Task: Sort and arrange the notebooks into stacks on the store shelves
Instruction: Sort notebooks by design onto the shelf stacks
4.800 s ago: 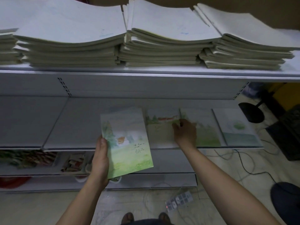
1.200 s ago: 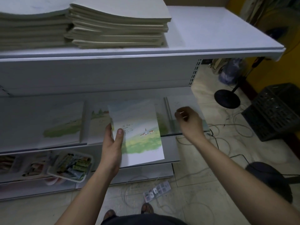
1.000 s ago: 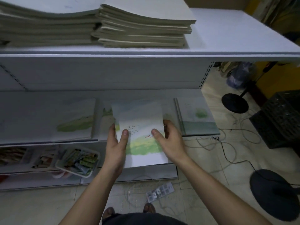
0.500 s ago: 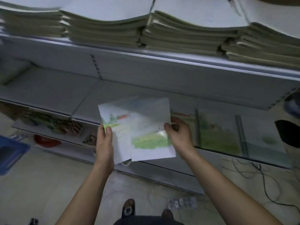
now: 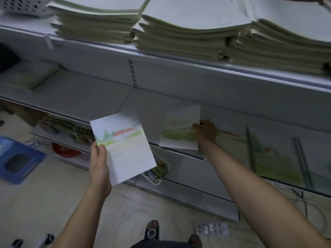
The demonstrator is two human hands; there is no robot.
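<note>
The left hand [image 5: 99, 165] grips the red-roof notebook [image 5: 125, 149], thumb on its front, out in front of the shelves. The right hand [image 5: 206, 132] pinches the green notebook [image 5: 180, 130] by its right edge, just over the middle shelf [image 5: 80, 93]. More picture notebooks [image 5: 275, 154] lie flat in a row on that shelf, to the right. Tall stacks [image 5: 179, 34] sit on the top shelf [image 5: 89, 51].

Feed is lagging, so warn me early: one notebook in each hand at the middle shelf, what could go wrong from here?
1. The right hand pinches the meadow-cover notebook by one edge at the front of the middle shelf; released here, it may slide off.
2. The left hand grips the red-roof notebook by one side, off the shelf; it could drop.
</note>
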